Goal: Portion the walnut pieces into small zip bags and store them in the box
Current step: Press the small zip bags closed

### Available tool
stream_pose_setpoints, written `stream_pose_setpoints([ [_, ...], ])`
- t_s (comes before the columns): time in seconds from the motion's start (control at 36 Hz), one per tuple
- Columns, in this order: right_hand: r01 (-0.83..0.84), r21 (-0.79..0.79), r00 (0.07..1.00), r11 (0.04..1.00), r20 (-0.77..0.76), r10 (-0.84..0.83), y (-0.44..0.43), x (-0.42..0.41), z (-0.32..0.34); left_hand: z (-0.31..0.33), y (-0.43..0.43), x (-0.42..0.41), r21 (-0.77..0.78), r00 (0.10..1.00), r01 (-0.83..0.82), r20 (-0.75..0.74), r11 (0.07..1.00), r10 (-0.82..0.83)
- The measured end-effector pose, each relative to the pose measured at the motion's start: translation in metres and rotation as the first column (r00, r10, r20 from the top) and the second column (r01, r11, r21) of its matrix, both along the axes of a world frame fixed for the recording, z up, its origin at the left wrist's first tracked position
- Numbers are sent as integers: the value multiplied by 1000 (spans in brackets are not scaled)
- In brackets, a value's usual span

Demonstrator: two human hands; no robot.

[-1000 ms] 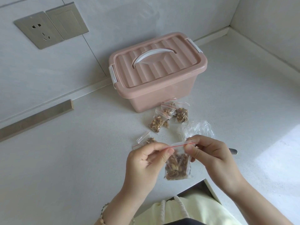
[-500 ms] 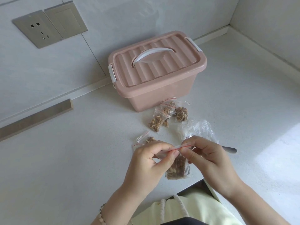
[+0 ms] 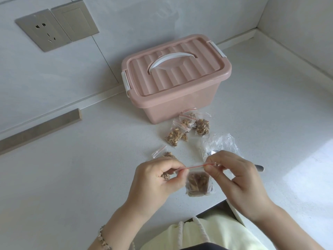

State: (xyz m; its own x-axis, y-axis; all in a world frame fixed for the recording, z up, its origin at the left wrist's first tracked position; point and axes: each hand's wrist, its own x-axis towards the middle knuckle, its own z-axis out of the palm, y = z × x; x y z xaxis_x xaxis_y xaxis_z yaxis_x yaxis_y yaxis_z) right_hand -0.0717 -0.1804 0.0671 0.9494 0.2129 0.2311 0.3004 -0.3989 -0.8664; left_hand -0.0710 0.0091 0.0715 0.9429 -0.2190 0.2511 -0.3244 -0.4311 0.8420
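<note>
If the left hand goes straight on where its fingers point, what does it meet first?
Probably the right hand, which pinches the other end of the red strip on the zip bag.

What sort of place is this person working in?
Most likely a home kitchen: a pale speckled countertop running into a wall corner, a wall socket above it, and a lidded pink storage box with bags of walnut pieces before it.
</note>
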Motion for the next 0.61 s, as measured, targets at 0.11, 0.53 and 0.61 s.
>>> stream_pose_setpoints([
  [0.11,25,0,999,1000,-46,-24,-3,2,-2,-7,3,-1,-24,997,16,-75,1000,-17],
  [0.53,147,-213,859,966,-456,-231,3,87,-72,-90,-7,16,-18,755,-251,-629,968,184],
  [0.61,117,-301,855,947,-454,-250,14,113,-88,-103,-9,23,25,718,-248,-667,968,201],
])
